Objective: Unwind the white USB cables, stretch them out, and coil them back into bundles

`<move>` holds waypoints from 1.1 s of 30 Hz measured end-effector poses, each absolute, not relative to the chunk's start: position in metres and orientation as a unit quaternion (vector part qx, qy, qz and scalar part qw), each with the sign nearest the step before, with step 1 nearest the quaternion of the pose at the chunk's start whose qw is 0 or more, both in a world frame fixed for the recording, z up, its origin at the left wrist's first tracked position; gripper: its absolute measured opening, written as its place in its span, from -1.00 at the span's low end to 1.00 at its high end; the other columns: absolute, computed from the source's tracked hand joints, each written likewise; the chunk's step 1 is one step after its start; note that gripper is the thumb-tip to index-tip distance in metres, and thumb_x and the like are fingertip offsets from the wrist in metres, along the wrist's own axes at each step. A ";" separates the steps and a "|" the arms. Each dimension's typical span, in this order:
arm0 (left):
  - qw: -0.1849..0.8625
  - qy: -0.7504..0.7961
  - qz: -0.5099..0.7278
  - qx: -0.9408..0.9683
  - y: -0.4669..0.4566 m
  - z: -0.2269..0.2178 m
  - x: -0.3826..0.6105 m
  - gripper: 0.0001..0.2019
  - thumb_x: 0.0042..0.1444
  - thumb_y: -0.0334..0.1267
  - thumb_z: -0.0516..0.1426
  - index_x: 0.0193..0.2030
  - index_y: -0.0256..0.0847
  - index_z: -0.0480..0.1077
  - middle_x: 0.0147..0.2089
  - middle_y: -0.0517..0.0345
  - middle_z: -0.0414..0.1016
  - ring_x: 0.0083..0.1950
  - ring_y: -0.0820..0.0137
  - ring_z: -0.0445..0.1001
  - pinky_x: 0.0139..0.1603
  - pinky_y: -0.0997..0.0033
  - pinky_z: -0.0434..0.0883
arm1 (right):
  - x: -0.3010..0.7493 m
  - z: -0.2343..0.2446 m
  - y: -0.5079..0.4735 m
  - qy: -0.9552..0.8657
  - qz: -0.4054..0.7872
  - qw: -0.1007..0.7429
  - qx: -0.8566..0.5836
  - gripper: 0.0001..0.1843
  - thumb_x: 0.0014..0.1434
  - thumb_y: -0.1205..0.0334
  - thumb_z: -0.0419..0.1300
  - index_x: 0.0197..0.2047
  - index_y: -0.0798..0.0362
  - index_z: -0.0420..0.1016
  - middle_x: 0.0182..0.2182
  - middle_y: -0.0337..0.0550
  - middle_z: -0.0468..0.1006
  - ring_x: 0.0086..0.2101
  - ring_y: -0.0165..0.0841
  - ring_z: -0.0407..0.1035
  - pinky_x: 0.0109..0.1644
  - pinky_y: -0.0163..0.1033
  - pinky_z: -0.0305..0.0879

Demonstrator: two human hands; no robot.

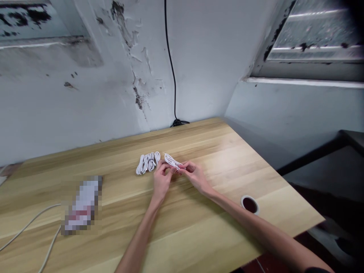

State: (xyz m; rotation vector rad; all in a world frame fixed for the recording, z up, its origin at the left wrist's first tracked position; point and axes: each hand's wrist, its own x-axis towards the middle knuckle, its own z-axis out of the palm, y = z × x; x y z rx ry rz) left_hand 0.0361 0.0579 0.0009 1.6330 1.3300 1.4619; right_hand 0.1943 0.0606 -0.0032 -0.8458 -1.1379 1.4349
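Both hands meet over the middle of the wooden table (pixel 204 223), gripping one coiled white cable (pixel 171 160). My left hand (pixel 162 179) is closed, thumb and fingers pinching the coil's near side. From the right, my right hand (pixel 195 175) pinches the coil's lower right end between thumb and fingers. The fingertips hide part of the cable there. Just left of my left hand lies a row of several coiled white cables (pixel 148 162), side by side on the tabletop; a dark band shows around one of them.
A blurred-out object (pixel 83 204) lies on the left, near a white cord (pixel 31 220). A roll with a white rim (pixel 250 204) rests beside my right forearm. At the back edge, a black cable (pixel 174 76) hangs down the wall to a bundle. A dark frame (pixel 315 151) stands beyond the right edge.
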 end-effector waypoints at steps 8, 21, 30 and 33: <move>0.268 0.508 0.553 0.604 0.054 0.004 0.037 -0.86 0.15 -0.21 0.23 -0.40 -0.17 0.48 -0.20 0.09 0.44 -0.11 0.27 0.44 -0.04 0.30 0.35 | 0.192 0.001 0.055 -0.490 0.636 0.509 -0.312 -0.56 0.13 -0.06 0.34 -0.06 -0.04 0.31 -0.21 -0.14 0.58 -0.33 -0.31 0.51 -0.18 -0.13 0.44; 0.335 0.477 0.632 0.510 0.053 0.000 0.042 -0.70 -0.03 -0.16 0.36 -0.34 -0.19 0.33 -0.12 0.06 0.48 -0.11 0.31 0.51 -0.06 0.29 0.47 | 0.193 0.006 0.057 -0.444 0.716 0.474 -0.258 -0.57 0.10 -0.16 0.33 -0.23 0.01 0.38 -0.22 -0.15 0.61 -0.28 -0.31 0.53 -0.14 -0.13 0.45; 0.323 0.453 0.605 0.570 0.048 0.004 0.045 -0.80 0.03 -0.22 0.33 -0.29 -0.18 0.40 -0.10 0.06 0.46 0.00 0.27 0.49 0.03 0.26 0.46 | 0.193 -0.007 0.060 -0.397 0.712 0.488 -0.314 -0.58 0.09 -0.13 0.35 -0.24 -0.02 0.32 -0.28 -0.22 0.59 -0.29 -0.36 0.49 -0.08 -0.13 0.45; 0.295 0.453 0.583 0.606 0.046 0.004 0.044 -0.84 0.08 -0.26 0.31 -0.28 -0.18 0.41 -0.10 0.06 0.47 -0.01 0.28 0.49 0.02 0.27 0.44 | 0.193 -0.011 0.061 -0.404 0.695 0.496 -0.327 -0.58 0.10 -0.15 0.32 -0.23 -0.03 0.32 -0.27 -0.24 0.56 -0.28 -0.37 0.47 -0.07 -0.16 0.43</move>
